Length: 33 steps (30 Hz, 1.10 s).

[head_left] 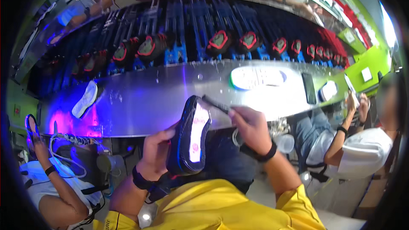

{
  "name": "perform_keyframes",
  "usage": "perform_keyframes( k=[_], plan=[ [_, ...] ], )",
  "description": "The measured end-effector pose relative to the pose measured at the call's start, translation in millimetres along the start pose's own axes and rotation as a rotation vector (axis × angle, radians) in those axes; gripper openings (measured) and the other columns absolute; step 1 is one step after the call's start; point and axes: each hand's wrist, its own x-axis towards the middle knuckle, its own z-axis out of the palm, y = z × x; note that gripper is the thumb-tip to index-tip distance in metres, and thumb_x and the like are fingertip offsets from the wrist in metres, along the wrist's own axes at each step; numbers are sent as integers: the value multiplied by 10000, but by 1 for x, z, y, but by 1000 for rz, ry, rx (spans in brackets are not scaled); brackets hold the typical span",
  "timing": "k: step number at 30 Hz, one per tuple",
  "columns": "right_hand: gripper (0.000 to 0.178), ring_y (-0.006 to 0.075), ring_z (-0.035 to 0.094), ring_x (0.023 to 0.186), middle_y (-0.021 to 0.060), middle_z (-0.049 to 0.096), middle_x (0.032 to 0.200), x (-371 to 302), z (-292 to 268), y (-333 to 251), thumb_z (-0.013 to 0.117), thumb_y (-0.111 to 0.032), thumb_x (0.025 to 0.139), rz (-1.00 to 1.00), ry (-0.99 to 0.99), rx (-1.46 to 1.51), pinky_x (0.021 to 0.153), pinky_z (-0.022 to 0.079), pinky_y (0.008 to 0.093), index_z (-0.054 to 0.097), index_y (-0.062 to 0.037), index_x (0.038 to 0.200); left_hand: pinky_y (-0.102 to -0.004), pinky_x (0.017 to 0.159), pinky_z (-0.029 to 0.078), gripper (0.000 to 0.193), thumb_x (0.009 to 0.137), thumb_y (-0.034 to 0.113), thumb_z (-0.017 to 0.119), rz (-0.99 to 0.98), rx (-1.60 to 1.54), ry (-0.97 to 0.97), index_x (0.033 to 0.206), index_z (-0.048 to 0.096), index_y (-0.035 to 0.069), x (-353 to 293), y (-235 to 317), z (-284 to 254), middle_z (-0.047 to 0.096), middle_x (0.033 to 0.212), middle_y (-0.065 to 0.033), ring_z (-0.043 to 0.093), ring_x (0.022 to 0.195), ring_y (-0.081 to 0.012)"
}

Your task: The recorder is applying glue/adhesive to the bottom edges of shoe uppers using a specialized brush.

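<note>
The left hand's [154,153] grip wraps one black shoe [197,134], underside showing, at the counter's [157,102] near edge; the right hand's [254,131] grip pinches one dark stick [216,104] beside it. Two pale soles [85,99] and one dark slab [309,88] lie farther off; the shoes behind [218,40] are too dim to count.

Free lane over steel bench [140,106] ran L of shoe upper [194,140], as far as pale sole [85,99]. Just R of upper, right hand [252,128] w/ dark tool [216,104] blocked; farther R, white outsole [257,78]; beyond upper, racked shoes [218,41].
</note>
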Motion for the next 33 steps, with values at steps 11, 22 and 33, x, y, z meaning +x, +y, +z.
perform_keyframes(
  k=[11, 22, 33],
  plan=[
    [241, 97, 589, 745, 25, 671, 795, -17, -18, -7, 682, -138, 1068, -60, 240, 101, 677, 475, 287, 752, 92, 1066, -407, 1042, 558, 689, 777, 214, 893, 729, 1449, 254, 1392, 623, 59, 134, 112, 30, 733, 1260, -112, 725, 1137, -245],
    [231, 85, 629, 739, 30, 719, 810, -34, -6, 16, 734, -126, 1043, 56, 246, 108, 676, 493, 256, 766, 81, 1141, -523, 972, 577, 361, 846, 246, 756, 828, 2243, 443, 1188, 784, 137, 315, 176, 11, 764, 1153, -189, 727, 1099, -410],
    [290, 82, 573, 756, 10, 647, 774, -35, 3, 1, 691, -200, 1076, 88, 205, 96, 676, 449, 269, 732, 80, 1014, -435, 1025, 572, 576, 758, 264, 852, 565, 2297, 474, 1322, 776, 176, 191, 334, -59, 794, 1219, -145, 751, 1167, -319]
  ],
)
